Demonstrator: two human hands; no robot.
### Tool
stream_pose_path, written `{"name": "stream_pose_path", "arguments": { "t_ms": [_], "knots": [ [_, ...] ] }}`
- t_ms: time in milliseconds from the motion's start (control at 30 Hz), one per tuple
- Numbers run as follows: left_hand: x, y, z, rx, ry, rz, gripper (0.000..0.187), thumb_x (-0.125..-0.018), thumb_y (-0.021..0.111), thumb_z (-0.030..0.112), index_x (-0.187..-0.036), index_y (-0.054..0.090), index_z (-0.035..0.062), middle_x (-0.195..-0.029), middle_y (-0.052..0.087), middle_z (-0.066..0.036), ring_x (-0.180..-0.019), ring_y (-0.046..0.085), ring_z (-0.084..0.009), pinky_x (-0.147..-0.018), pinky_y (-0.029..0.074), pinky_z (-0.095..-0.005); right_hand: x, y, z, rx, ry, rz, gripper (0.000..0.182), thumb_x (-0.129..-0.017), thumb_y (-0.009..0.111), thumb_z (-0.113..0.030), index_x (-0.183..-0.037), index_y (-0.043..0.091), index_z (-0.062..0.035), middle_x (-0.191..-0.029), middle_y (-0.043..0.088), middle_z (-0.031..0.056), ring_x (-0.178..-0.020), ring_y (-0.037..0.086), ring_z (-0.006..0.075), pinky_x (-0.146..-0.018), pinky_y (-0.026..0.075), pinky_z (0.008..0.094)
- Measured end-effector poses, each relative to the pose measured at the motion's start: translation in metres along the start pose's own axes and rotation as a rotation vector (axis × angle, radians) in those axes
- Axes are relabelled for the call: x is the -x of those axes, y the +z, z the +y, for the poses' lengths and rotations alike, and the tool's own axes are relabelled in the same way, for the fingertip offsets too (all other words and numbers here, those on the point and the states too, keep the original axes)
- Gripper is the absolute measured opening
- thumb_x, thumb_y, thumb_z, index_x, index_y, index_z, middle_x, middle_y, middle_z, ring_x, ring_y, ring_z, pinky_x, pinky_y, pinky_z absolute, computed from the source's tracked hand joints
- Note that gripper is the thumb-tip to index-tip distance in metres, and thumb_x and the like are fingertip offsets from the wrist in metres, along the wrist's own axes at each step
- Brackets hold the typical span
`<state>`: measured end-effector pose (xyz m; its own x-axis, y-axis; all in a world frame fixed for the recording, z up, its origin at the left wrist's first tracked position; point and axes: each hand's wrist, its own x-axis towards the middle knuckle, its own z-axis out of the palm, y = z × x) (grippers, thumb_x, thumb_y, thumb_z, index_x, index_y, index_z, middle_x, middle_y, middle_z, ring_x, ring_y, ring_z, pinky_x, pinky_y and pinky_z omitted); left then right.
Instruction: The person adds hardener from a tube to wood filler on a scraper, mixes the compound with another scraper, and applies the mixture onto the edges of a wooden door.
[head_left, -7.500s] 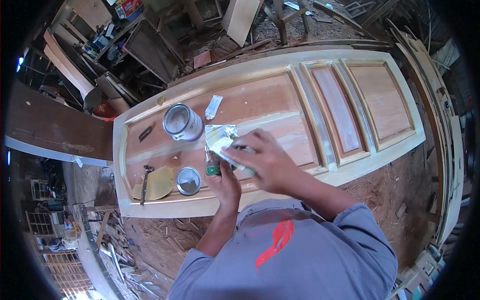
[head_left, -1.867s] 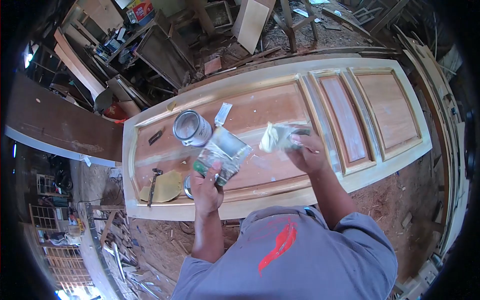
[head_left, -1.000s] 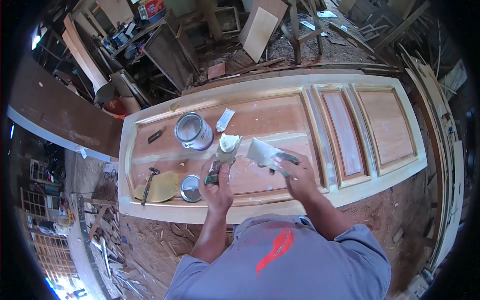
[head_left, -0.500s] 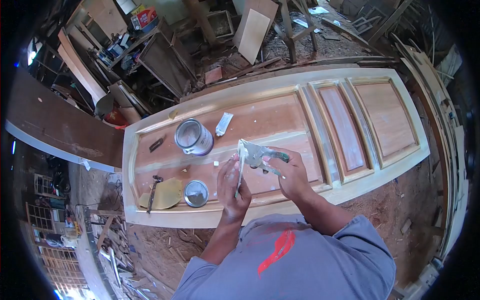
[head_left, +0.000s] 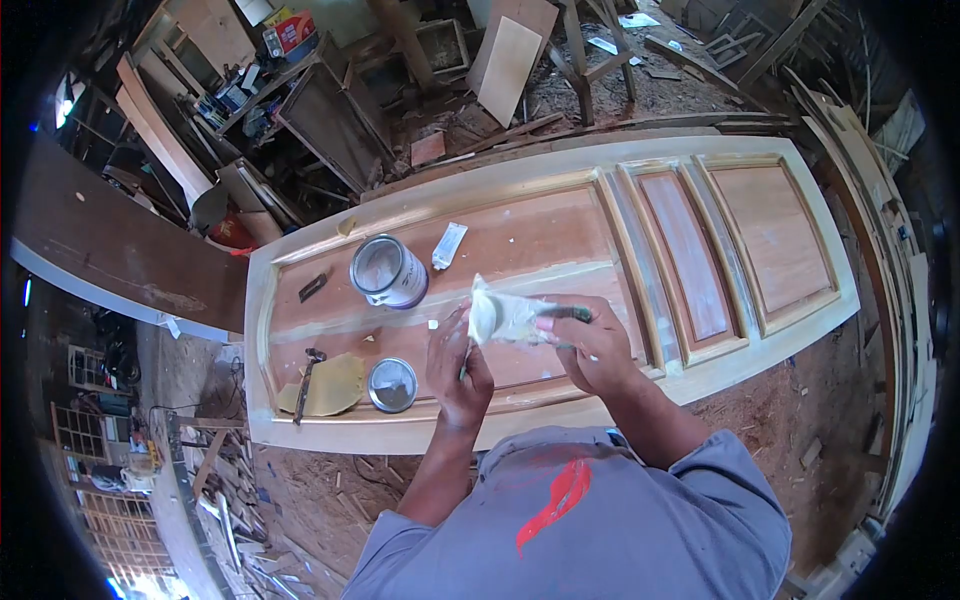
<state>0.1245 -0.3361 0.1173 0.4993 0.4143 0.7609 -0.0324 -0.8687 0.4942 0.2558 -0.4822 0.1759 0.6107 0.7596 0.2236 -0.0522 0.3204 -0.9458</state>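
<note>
My right hand (head_left: 600, 352) grips a putty knife (head_left: 517, 318) with a dark green handle, its blade coated with cream-coloured putty (head_left: 482, 312). Held close against that blade is a thin flat plate, pinched in my left hand (head_left: 458, 370) and seen mostly edge-on. Both hands are above a panelled wooden door (head_left: 540, 238) that lies flat. To their left stands an opened tin (head_left: 398, 275), with a white tube (head_left: 449, 246) beside it. Nearer me is the tin's round lid (head_left: 392, 385), with grey material on it.
A hammer-like tool (head_left: 308, 385) lies across yellow sandpaper (head_left: 338, 386) at the door's near left. A small dark object (head_left: 314, 288) rests farther up. A brown curved board (head_left: 110, 245) adjoins the left side. Wood planks (head_left: 870, 230) stand along the right.
The putty knife has turned so its putty-covered face shows more broadly. My left hand has shifted slightly left and up, and my right hand has moved a little to the right.
</note>
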Motion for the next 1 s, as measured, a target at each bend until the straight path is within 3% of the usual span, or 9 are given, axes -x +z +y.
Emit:
{"name": "stream_pose_path", "arguments": {
  "t_ms": [33,100,200,233,300,500,700,867,1000],
  "knots": [
    [0.009,0.003,-0.004,0.044,-0.060,0.011,0.030,-0.097,0.058,-0.005,-0.126,0.057,-0.0075,-0.114,0.069,-0.023,-0.102,0.069,-0.0347,-0.088,0.055,-0.0418,0.000,-0.001,-0.005,0.065,-0.042,-0.053,0.029,-0.092,0.062,-0.004,-0.118,0.069,0.0060,-0.108,0.073,0.0156,-0.103,0.067,0.0212,-0.091,0.051,0.0326],
    [0.010,-0.003,-0.001,0.204,-0.282,-0.039,0.032,-0.097,0.057,-0.003,-0.128,0.055,-0.0076,-0.114,0.069,-0.020,-0.104,0.069,-0.0303,-0.089,0.055,-0.0393,-0.009,-0.004,-0.014,-0.170,-0.007,-0.140,0.031,-0.091,0.065,-0.004,-0.120,0.070,0.0012,-0.111,0.073,0.0139,-0.108,0.065,0.0234,-0.094,0.049,0.0361],
    [-0.006,-0.018,0.013,0.637,-0.717,-0.101,0.039,-0.097,0.058,-0.001,-0.136,0.051,-0.0062,-0.117,0.067,-0.016,-0.108,0.067,-0.0238,-0.092,0.054,-0.0357,-0.032,-0.028,-0.006,0.393,-0.455,-0.253,0.037,-0.085,0.071,-0.003,-0.122,0.073,-0.0072,-0.120,0.072,0.0089,-0.116,0.059,0.0283,-0.100,0.045,0.0419],
    [-0.003,-0.016,0.014,0.832,-0.832,-0.038,0.040,-0.098,0.059,0.001,-0.136,0.050,-0.0064,-0.119,0.067,-0.015,-0.109,0.066,-0.0230,-0.092,0.054,-0.0357,-0.034,-0.028,-0.011,0.520,-0.454,-0.262,0.045,-0.081,0.074,-0.002,-0.123,0.073,-0.0161,-0.128,0.070,0.0013,-0.124,0.055,0.0328,-0.105,0.040,0.0458],
    [-0.010,-0.020,0.019,1.145,-0.988,0.016,0.045,-0.098,0.061,0.005,-0.139,0.047,-0.0047,-0.122,0.065,-0.014,-0.110,0.066,-0.0223,-0.091,0.056,-0.0359,-0.037,-0.030,-0.010,0.736,-0.531,-0.309,0.046,-0.082,0.072,-0.002,-0.124,0.073,-0.0200,-0.130,0.069,-0.0002,-0.126,0.054,0.0330,-0.105,0.040,0.0456],
    [-0.019,-0.034,0.016,1.351,-1.113,0.070,0.046,-0.096,0.063,0.005,-0.139,0.047,-0.0014,-0.124,0.065,-0.013,-0.106,0.069,-0.0248,-0.086,0.061,-0.0438,-0.034,-0.050,0.005,1.040,-0.512,-0.266,0.048,-0.085,0.068,-0.004,-0.128,0.070,-0.0240,-0.132,0.068,-0.0023,-0.129,0.053,0.0325,-0.105,0.041,0.0454],
    [-0.016,-0.025,0.007,1.055,-0.908,0.122,0.036,-0.098,0.062,0.004,-0.132,0.053,-0.0017,-0.118,0.066,-0.009,-0.105,0.065,-0.0153,-0.091,0.054,-0.0318,-0.015,-0.034,0.013,0.976,-0.508,-0.065,0.051,-0.083,0.065,-0.002,-0.128,0.069,-0.0247,-0.132,0.068,-0.0003,-0.127,0.054,0.0297,-0.098,0.044,0.0414],
    [-0.020,-0.020,0.017,0.974,-0.938,0.127,0.035,-0.098,0.062,0.004,-0.132,0.053,-0.0028,-0.117,0.066,-0.008,-0.103,0.064,-0.0138,-0.090,0.052,-0.0297,-0.011,-0.016,0.017,1.294,-0.588,-0.138,0.051,-0.083,0.064,-0.004,-0.126,0.070,-0.0297,-0.136,0.064,-0.0045,-0.132,0.049,0.0256,-0.097,0.041,0.0408],
    [-0.020,-0.023,0.010,1.041,-1.036,0.110,0.036,-0.098,0.061,0.004,-0.133,0.053,-0.0033,-0.117,0.066,-0.009,-0.104,0.065,-0.0145,-0.091,0.053,-0.0300,-0.014,-0.025,-0.002,1.297,-0.568,-0.164,0.050,-0.083,0.064,-0.003,-0.124,0.071,-0.0305,-0.138,0.061,-0.0067,-0.134,0.046,0.0257,-0.098,0.039,0.0444]
  ]
}}
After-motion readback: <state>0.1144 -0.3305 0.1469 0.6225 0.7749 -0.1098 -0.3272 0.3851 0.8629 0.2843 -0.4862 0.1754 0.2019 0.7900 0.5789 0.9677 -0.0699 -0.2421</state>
